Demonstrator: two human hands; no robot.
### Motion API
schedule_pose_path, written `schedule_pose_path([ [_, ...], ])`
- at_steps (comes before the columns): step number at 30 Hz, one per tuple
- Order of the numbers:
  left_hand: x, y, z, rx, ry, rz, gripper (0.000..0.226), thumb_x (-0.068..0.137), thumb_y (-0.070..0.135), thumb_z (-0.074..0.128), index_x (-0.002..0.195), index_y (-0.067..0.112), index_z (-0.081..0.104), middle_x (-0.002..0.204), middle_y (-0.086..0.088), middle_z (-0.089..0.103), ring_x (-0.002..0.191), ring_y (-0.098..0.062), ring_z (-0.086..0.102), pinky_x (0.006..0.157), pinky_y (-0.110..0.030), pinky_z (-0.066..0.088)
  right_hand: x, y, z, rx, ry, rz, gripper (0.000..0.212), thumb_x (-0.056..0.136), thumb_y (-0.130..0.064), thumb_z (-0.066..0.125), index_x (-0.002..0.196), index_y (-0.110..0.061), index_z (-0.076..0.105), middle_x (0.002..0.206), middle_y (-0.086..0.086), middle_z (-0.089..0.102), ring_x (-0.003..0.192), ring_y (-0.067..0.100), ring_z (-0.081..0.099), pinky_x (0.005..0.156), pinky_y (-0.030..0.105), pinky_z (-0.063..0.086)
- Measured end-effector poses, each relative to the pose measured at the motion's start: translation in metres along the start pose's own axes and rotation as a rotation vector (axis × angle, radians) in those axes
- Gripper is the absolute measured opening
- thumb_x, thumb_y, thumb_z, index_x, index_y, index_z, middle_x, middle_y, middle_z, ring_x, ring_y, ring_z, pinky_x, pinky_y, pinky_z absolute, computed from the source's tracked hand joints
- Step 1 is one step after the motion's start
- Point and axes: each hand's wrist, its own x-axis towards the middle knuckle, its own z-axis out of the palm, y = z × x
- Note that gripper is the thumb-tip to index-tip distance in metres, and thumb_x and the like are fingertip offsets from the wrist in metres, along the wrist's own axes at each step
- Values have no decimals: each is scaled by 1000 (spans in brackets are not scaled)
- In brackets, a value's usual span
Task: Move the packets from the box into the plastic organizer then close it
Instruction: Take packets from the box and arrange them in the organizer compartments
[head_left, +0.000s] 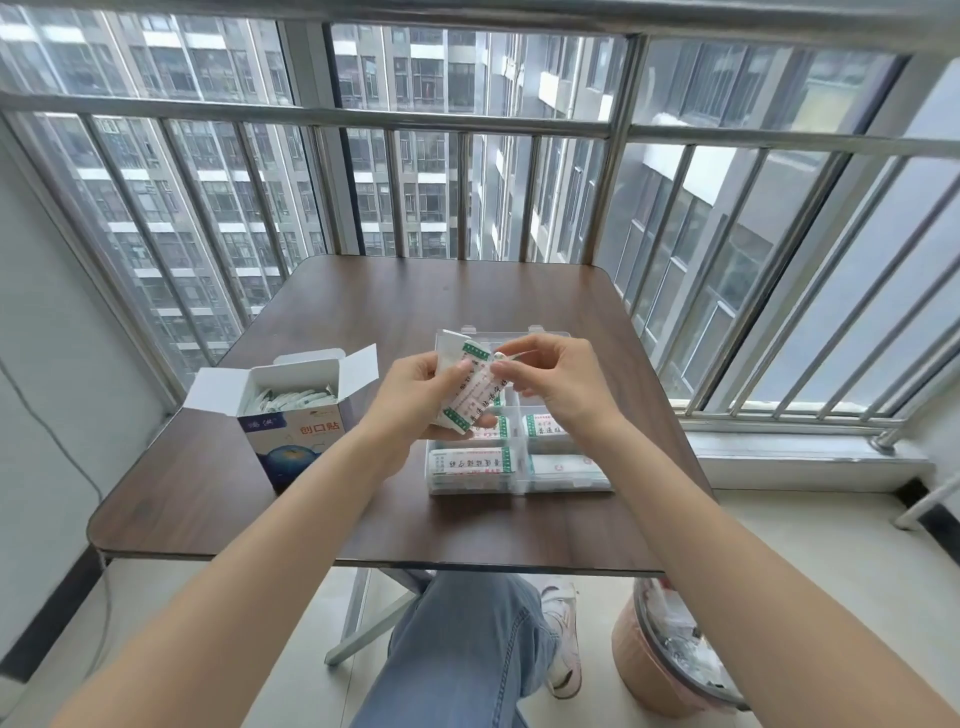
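sitting left, box (291, 415) with packets inside; left hand (415, 395) clutching packet stack (467, 395), long axis slanting up-right, right hand (550, 384) pinching its top end, hovering directly over organizer (519, 467).

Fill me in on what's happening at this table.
A person seated at the table is sorting packets into a clear plastic organizer. The left hand holds a small stack of packets above the organizer, and the right hand pinches the top of that stack with its fingers. Several compartments already hold packets. The box stands open to the left with more packets inside, and the organizer is not yet closed.
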Motion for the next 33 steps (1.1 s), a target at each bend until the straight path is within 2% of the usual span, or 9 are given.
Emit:
schedule_pose_path([
  [5,-3,2,-3,49,-15,-28,23,91,27,59,106,10,64,83,-8,72,63,-23,72,48,-23,53,-6,-4,2,3,5,-11,15,78,-7,73,92,-1,69,68,1,65,50,-3,54,53,14,46],
  [11,-7,5,-1,125,-48,-2,25,91,27,60,107,8,64,86,-13,71,62,-26,71,48,-26,55,-11,-4,0,11,11,100,15,82,-8,70,72,-11,58,69,1,61,58,4,53,46,8,38],
  [14,-6,3,-3,372,63,121,17,94,27,56,96,11,63,82,-5,69,53,-21,69,40,-22,47,-13,-3,0,93,70,126,17,83,-5,68,73,-9,55,68,5,61,47,1,53,44,13,38],
  [17,-4,-2,-9,658,229,282,20,95,25,54,88,8,61,78,4,70,41,-14,60,49,-29,48,-13,0,1,185,182,159,15,83,-3,68,85,-7,54,70,6,61,47,5,53,48,16,44],
  [20,-2,-7,-16,676,337,334,23,95,28,52,83,9,59,78,5,72,44,-18,57,60,-38,53,-12,5,3,166,209,193,17,85,-2,65,101,-4,59,70,5,61,51,7,54,50,13,48],
  [23,-2,-8,-17,693,361,339,24,96,29,51,82,11,57,78,7,71,46,-21,58,65,-43,54,-9,13,12,128,196,226,5,87,0,63,86,-4,60,67,6,60,43,2,54,46,12,47],
  [27,-1,-9,-16,712,335,279,26,98,29,48,87,7,57,87,4,72,43,-16,58,61,-33,52,-3,26,25,36,198,253,18,89,-3,61,74,-11,53,67,7,60,47,8,57,48,16,50],
  [29,1,-12,-19,709,317,240,25,98,29,47,89,7,57,90,3,71,44,-14,58,52,-18,46,-2,29,29,-33,197,249,17,89,-4,60,75,-10,52,68,8,61,52,13,59,57,24,55],
  [33,6,-17,-20,732,262,218,23,99,26,45,91,7,56,93,0,71,46,-10,56,49,-13,46,-2,33,35,-326,190,162,8,88,-11,62,85,-8,55,82,11,67,65,20,64,74,38,55],
])
